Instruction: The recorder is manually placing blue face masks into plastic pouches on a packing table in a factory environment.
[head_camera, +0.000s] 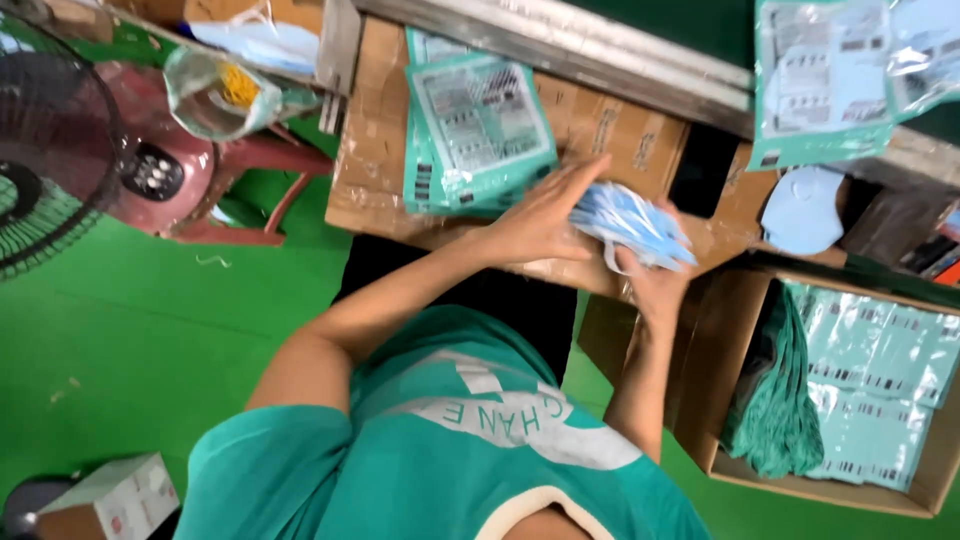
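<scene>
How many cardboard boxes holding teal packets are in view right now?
1: the open cardboard box at lower right, beside the right hand, stacked with teal packets. Others may sit outside the frame.

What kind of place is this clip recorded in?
Probably a packing workshop for face masks. Both hands, left hand and right hand, gather a stack of blue masks over a cardboard-covered bench, with printed teal pouches piled on it and more in a carton.

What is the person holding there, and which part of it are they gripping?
A stack of light-blue face masks. The right hand grips its near edge from below; the left hand lies flat against its left side.
</scene>
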